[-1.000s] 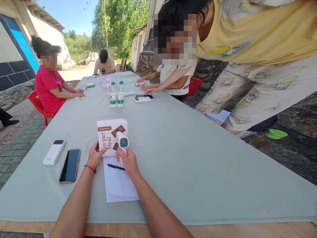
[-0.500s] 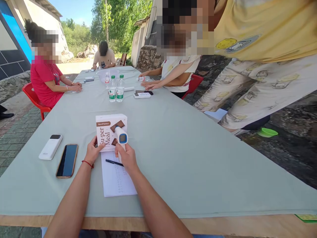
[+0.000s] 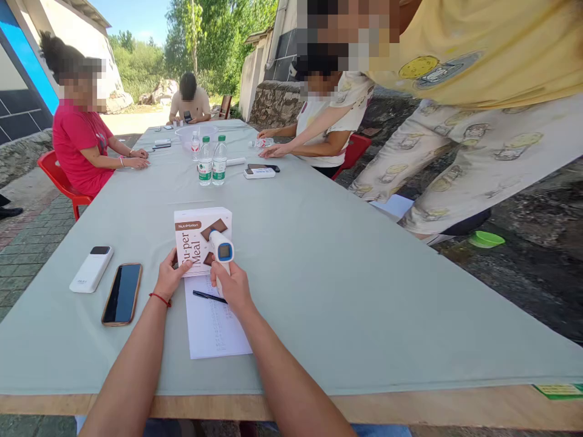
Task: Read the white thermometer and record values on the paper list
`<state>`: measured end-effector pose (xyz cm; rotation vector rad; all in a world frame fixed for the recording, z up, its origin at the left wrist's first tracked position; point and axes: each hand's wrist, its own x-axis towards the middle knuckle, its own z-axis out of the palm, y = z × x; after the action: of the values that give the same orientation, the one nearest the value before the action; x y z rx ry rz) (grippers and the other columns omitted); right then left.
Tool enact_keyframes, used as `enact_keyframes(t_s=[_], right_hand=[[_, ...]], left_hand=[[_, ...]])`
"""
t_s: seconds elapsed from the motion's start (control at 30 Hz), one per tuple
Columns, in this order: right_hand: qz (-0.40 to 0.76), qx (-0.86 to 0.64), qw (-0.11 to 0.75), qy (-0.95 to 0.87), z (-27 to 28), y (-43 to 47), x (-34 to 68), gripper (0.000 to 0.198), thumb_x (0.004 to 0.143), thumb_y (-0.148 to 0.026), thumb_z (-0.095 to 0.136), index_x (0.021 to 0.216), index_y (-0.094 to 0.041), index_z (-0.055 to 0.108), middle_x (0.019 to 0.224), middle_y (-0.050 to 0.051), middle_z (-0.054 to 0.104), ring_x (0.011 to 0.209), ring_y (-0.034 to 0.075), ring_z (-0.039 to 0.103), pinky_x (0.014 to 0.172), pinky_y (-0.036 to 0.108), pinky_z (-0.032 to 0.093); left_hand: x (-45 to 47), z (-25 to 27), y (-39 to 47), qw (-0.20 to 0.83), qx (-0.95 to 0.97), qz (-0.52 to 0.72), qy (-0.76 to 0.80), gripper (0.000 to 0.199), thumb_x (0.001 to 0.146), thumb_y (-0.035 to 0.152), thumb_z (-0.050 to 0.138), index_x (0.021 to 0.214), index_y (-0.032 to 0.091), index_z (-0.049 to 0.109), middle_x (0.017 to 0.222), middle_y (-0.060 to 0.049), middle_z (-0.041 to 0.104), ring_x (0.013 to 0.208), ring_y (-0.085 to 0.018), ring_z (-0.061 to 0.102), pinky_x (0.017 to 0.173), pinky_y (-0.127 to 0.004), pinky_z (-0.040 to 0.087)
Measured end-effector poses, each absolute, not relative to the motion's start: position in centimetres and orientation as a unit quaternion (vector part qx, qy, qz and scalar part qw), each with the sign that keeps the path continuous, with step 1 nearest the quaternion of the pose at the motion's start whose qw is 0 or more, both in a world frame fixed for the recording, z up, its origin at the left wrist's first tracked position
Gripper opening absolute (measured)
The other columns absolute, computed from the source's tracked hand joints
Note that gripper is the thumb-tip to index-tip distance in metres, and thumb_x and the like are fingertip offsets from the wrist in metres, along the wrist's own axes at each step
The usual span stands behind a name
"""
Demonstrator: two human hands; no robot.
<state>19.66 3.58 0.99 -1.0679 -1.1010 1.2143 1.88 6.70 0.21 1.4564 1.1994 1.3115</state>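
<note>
My left hand [image 3: 172, 274] grips the lower left side of a white box [image 3: 194, 226] printed "NutriMotion Su-per Meal", which stands upright on the table. Wrapped round the handle of a white infrared thermometer [image 3: 223, 250] is my right hand [image 3: 231, 284]. The thermometer's nose points at the box's front, and its blue-framed screen faces me; whether it touches the box I cannot tell. Beneath my hands lies a white sheet of paper [image 3: 209, 334] with handwriting, and a black pen [image 3: 207, 296] rests on it, partly hidden by my right hand.
Left of my hands lie a phone [image 3: 122, 294] and a white power bank [image 3: 92, 269]. Two green-capped water bottles [image 3: 212, 164] stand farther back, near a clear basin [image 3: 197, 135]. Several people sit or stand around the cloth-covered table [image 3: 364, 303]; one leans in from the right.
The camera view has shifted slightly. The standing person's hand on the right has drawn back from the phone and power bank toward the lying bottle. My hands keep the same hold.
</note>
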Motion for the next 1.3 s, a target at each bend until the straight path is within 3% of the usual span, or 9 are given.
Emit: enact_keyframes(t_s=[1.3], right_hand=[[0.513,-0.452,0.564,-0.463,2.4,2.7,19.6,0.028,0.080,-0.048,0.059,0.079,-0.021,0.059,0.054,-0.005,0.054,0.055,0.014,0.049,0.058,0.027,0.041]], left_hand=[[2.3,0.9,6.5,0.399,0.593,0.516,0.472,0.059,0.076,0.048,0.073,0.124,0.017,0.060,0.123,-0.011,0.066,0.114,-0.029,0.061,0.098,-0.042,0.047]])
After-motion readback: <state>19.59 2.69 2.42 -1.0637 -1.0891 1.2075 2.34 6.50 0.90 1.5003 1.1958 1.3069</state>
